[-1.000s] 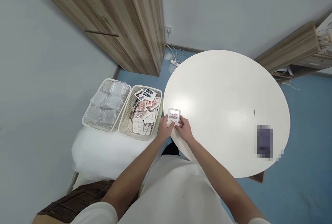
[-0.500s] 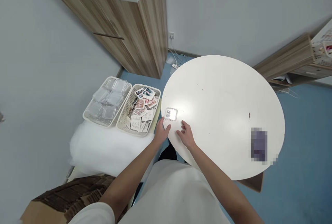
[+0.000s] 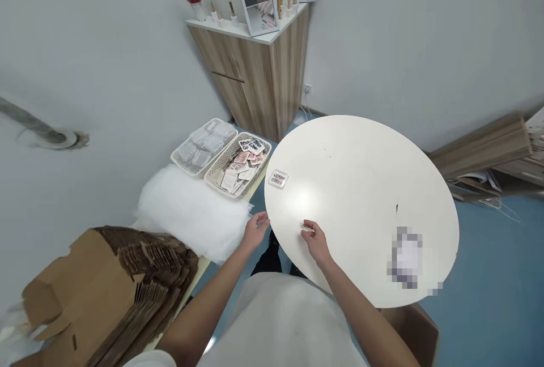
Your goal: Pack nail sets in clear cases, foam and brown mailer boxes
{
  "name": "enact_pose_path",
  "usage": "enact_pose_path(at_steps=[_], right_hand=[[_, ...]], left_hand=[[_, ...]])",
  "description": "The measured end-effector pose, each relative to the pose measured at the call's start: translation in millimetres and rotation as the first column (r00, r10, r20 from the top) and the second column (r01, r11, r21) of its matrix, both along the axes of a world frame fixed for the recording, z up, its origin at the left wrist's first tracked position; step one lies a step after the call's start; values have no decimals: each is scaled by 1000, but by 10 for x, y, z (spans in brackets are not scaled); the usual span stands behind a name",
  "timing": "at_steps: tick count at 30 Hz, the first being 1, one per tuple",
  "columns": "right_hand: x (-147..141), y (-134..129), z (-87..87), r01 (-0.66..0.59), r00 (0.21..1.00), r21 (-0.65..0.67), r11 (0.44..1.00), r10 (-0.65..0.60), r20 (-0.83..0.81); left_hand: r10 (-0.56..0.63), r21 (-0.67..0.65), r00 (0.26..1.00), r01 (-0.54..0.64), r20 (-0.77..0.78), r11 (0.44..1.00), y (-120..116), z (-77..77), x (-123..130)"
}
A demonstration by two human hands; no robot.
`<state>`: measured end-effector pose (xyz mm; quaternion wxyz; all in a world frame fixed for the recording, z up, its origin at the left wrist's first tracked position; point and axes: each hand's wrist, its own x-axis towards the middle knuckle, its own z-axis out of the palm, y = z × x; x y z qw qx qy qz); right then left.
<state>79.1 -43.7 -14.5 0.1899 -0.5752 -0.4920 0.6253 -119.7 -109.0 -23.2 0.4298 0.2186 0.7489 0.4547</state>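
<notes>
A small clear case [image 3: 278, 179] with dark nail-like pieces in it lies near the left edge of the round white table [image 3: 361, 186]. Below the case, at the table's edge, my left hand [image 3: 255, 230] is empty, its fingers apart. My right hand [image 3: 315, 239] hovers over or rests on the near part of the table, fingers parted and slightly curled, holding nothing. Neither hand touches the case. Left of the table, a white basket [image 3: 208, 181] holds printed cards [image 3: 241, 173]; beside it another basket [image 3: 175, 158] holds clear plastic boxes [image 3: 206, 143].
White soft sheeting [image 3: 191, 208] lies below the baskets. Flattened brown cardboard boxes [image 3: 85, 287] are stacked at lower left. A blurred object [image 3: 408, 256] sits on the table's right. Behind stands a wooden cabinet [image 3: 255, 78] with picture frames [image 3: 257, 1].
The view has shifted toward the left, showing more cabinet top and cardboard. Both hands have drawn away from the case, the left one back to the table's edge.
</notes>
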Motion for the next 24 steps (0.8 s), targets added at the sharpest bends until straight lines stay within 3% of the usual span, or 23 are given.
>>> enact_pose_path(at_steps=[5, 10, 17, 20, 24], right_hand=[[80, -148, -41, -109, 992, -1, 994, 109, -59], [-154, -204, 3, -270, 957, 33, 962, 272, -97], [-856, -277, 34, -463, 873, 109, 879, 474, -112], [-1252, -399, -11, -551, 823, 151, 821, 565, -65], [-1679, -654, -69, -684, 718, 214, 697, 695, 31]], left_hand=[[20, 39, 1000, -21, 11, 999, -347, 65, 218], [105, 57, 993, -102, -60, 993, -670, 202, 51], [347, 154, 931, -329, -113, 932, -1253, 257, -439], [367, 152, 924, -350, -108, 924, -1481, 287, -619], [318, 135, 942, -303, -106, 943, -1616, 308, -768]])
